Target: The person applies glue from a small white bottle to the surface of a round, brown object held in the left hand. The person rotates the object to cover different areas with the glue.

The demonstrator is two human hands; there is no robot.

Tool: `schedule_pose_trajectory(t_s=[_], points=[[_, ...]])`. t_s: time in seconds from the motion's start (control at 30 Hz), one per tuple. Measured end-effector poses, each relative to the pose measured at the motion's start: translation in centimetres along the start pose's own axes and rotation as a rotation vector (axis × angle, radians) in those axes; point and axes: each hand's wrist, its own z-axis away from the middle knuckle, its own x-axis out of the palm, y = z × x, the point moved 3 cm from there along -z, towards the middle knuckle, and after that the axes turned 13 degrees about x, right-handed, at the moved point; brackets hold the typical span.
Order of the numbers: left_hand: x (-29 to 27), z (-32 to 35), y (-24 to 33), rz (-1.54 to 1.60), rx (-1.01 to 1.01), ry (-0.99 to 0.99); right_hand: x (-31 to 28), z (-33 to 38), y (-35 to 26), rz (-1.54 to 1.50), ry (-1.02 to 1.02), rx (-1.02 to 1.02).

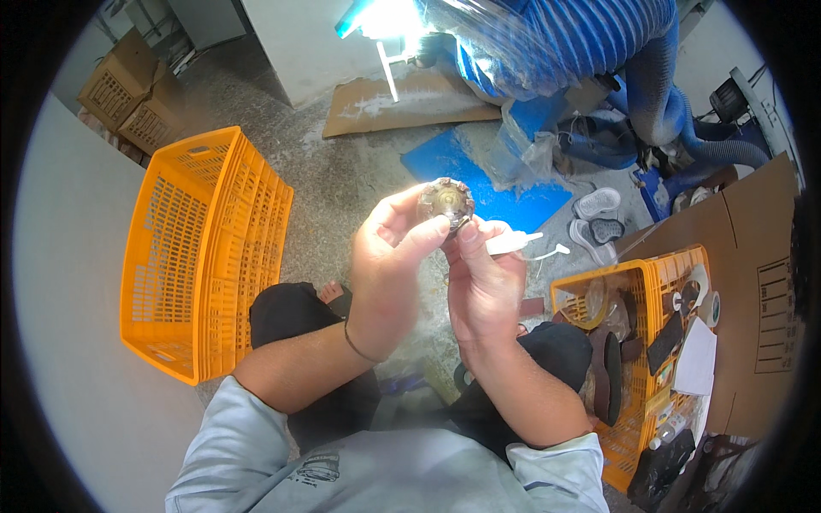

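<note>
notched round piece (pixel 447 198), toward one o'clock from centre, is pinched by left hand (pixel 386 245) and apparently steadied near five o'clock by right hand (pixel 486 286); white nozzled bottle (pixel 510 243) is also gripped there, presumably for readiness.

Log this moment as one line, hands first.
left hand: holding round part; right hand: on same part, also holding white nozzled bottle; left side: orange crates; right side: cluttered orange crate

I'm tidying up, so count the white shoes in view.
2. One white shoe lies on the floor right of the blue sheet; the other shoe lies just below it in the picture. More could be hidden.
</note>
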Motion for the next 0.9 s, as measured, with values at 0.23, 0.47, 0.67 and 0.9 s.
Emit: schedule_pose_trajectory(t_s=[0.23, 0.47, 0.67, 0.9], points=[[-0.3, 0.2, -0.5, -0.001, 0.077, 0.055, -0.4, -0.4, 0.5, -0.027, 0.028, -0.009], [-0.3, 0.4, -0.7, 0.006, 0.113, 0.043, -0.2, -0.2, -0.2, 0.107, 0.042, 0.012], [-0.2, 0.6, -0.5, -0.026, 0.153, 0.032, -0.1, -0.1, -0.6, 0.11, 0.027, 0.019], [-0.1, 0.6, -0.6, -0.058, 0.21, 0.013, 0.2, 0.3, -1.3, 0.071, 0.009, 0.085]])
